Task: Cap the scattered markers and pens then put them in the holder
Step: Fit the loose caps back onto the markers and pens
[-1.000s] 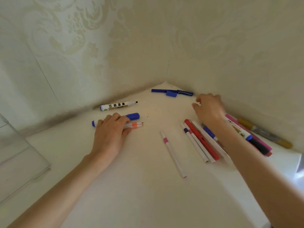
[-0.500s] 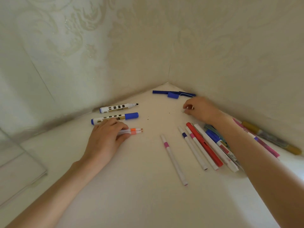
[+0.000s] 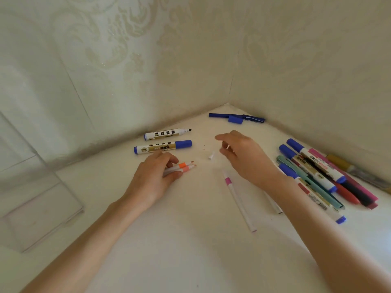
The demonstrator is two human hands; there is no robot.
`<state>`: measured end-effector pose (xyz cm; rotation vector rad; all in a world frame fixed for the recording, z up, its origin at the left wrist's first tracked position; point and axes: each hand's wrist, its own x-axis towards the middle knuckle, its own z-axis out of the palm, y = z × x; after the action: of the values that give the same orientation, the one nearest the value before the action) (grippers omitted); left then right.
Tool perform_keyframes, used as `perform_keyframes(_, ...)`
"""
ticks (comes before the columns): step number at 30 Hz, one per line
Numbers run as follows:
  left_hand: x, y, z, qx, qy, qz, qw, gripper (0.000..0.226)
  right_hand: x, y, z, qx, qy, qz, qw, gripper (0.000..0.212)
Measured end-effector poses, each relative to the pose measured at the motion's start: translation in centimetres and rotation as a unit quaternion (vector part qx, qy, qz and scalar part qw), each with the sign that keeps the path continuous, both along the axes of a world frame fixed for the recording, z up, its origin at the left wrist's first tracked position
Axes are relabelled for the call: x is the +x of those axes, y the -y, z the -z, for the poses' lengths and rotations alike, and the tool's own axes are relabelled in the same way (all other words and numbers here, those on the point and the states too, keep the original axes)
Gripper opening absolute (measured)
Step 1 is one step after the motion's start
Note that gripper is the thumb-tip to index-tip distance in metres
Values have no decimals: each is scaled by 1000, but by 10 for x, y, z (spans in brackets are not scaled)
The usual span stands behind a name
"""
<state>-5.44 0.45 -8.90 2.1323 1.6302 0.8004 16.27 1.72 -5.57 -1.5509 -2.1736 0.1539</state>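
My left hand [image 3: 154, 176] holds two thin white pens with orange bands [image 3: 186, 166] against the table, their tips bare. My right hand [image 3: 243, 159] hovers just to their right and pinches a small white cap [image 3: 227, 147]. A second white cap [image 3: 211, 155] lies below its fingers. A white marker with a bare black tip [image 3: 167, 133] and a blue-capped marker [image 3: 163, 146] lie beyond my left hand. A pink-banded thin pen [image 3: 239, 199] lies under my right wrist. The clear holder [image 3: 38, 208] stands at the far left.
A heap of blue, teal, red and pink markers [image 3: 317, 176] lies along the right wall, with a gold marker [image 3: 355, 170] behind it. A blue pen and a blue cap [image 3: 237, 119] sit in the corner. Walls close the table [image 3: 190, 250] on two sides.
My right hand has drawn left from the corner toward the orange pens, bringing a small white cap. Another white cap now lies on the table. My left hand has stayed on the pens.
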Motion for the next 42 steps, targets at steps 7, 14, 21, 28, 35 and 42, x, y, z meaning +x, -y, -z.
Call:
perform_keyframes(7,-2,2,0,2,75,-31,997,9,-10,21,-10,-170,-506,5,846,16)
perform_keyframes(14,10,18,-30,-85,359,56,928,4,-6,21,-10,-245,-639,-34,728,13)
perform_keyframes(21,12,22,-32,-109,392,44,913,17,-9,26,-11,-241,-619,-66,744,24)
perform_keyframes(28,14,27,-37,-122,375,66,917,17,-9,25,-13,-262,-681,-7,684,17)
perform_keyframes(35,13,28,-38,-123,366,75,919,22,-11,25,-9,-259,-682,-9,684,14)
perform_keyframes(42,13,26,-34,-125,352,78,925,14,-19,30,-11,-221,-592,-36,774,13)
